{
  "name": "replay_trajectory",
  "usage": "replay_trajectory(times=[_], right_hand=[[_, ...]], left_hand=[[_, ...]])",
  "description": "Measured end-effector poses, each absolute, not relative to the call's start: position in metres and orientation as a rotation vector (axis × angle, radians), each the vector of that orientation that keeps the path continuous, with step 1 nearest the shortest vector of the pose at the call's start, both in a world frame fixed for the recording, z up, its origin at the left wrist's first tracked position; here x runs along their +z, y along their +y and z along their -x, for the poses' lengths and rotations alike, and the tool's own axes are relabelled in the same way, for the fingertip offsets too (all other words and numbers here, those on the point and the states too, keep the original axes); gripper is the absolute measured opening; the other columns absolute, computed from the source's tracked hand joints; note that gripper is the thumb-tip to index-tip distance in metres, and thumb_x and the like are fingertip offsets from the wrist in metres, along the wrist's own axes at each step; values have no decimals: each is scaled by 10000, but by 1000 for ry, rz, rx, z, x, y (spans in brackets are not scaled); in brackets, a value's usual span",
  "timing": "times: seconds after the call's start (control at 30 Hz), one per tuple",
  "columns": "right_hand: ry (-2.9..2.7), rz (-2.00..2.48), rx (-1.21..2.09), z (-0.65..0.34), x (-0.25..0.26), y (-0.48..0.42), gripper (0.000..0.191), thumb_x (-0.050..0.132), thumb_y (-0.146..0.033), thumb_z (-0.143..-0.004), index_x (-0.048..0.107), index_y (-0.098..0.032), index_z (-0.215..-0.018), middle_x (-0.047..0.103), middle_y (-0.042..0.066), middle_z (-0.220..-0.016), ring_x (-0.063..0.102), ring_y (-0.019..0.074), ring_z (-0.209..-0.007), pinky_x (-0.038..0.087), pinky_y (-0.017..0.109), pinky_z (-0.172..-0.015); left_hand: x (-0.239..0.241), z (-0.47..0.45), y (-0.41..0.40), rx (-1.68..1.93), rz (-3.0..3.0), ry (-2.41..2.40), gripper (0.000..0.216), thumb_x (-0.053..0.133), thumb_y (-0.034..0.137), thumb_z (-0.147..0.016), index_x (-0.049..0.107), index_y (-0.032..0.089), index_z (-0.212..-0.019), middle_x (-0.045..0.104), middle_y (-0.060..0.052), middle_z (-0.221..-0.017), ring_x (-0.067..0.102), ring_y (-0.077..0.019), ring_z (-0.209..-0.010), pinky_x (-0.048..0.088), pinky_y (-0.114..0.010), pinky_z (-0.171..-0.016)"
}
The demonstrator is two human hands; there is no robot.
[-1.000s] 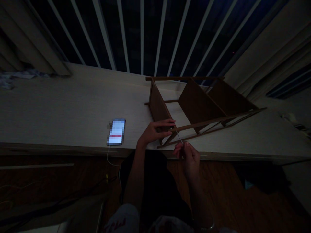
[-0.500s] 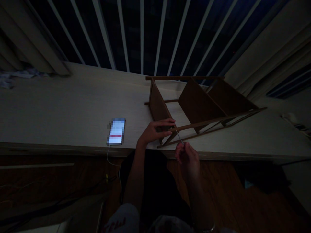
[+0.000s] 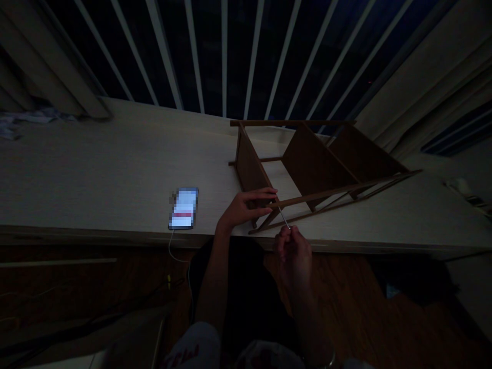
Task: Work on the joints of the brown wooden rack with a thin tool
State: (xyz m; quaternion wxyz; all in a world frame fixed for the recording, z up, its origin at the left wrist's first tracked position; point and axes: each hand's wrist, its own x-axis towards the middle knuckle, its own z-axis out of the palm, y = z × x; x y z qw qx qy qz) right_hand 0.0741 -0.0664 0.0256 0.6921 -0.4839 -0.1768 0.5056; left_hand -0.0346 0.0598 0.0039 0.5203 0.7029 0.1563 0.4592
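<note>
- While the left hand point(image 3: 242, 209) curls at the near end of the wooden rack point(image 3: 317, 164), its thumb and fingers pinch the corner of the frame, one to each side of the rail end.
- The right hand point(image 3: 295, 251), lower and to the right, pinches a thin metal rod point(image 3: 285, 218) between thumb and fingertips; the rod slants up to the underside of that same rail, near the left fingers.
- The rack lies on its side along the right half of the pale ledge point(image 3: 96, 169), its brown boards standing on edge.
- Left of the hands, a phone point(image 3: 183, 209) with a lit screen rests near the ledge's front edge, a white cable point(image 3: 171, 249) hanging from it.
- Behind the ledge rise white bars point(image 3: 225, 61), with a curtain point(image 3: 65, 61) at far left.
</note>
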Motion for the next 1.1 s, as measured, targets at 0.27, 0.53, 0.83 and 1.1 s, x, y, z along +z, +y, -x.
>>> replay_trajectory(times=[0.27, 0.53, 0.83, 1.1], right_hand=[[-372, 1057, 1135, -69, 28, -63, 309, 448, -335, -815, 418, -186, -546, 298, -87, -348, 242, 56, -344, 192, 207, -386], [-393, 1064, 1174, -69, 32, -64, 303, 431, -356, -807, 400, -193, -553, 294, -92, -357, 216, 59, -346, 187, 211, -386], [-522, 1208, 1038, -71, 24, -62, 334, 507, -447, -789, 443, -188, -589, 347, -86, -393, 286, 57, -363, 217, 206, -390], [-694, 1283, 908, -74, 18, -63, 381, 506, -505, -800, 511, -173, -614, 400, -71, -419, 320, 61, -384, 244, 202, -405]], left_hand=[[4, 35, 59, 1096, -1689, 389, 339, 669, 226, -698, 633, 217, -1035, 577, -79, -1203, 513, -193, -1152, 395, -387, -1004], [6, 36, 58, 1093, -1682, 396, 338, 675, 224, -692, 639, 211, -1027, 578, -82, -1202, 515, -198, -1150, 392, -376, -1003], [4, 35, 60, 1097, -1675, 388, 342, 679, 224, -688, 640, 213, -1027, 585, -79, -1193, 510, -198, -1155, 372, -383, -1022], [5, 35, 59, 1094, -1681, 380, 342, 677, 221, -690, 637, 221, -1029, 580, -77, -1199, 514, -196, -1150, 392, -378, -999]])
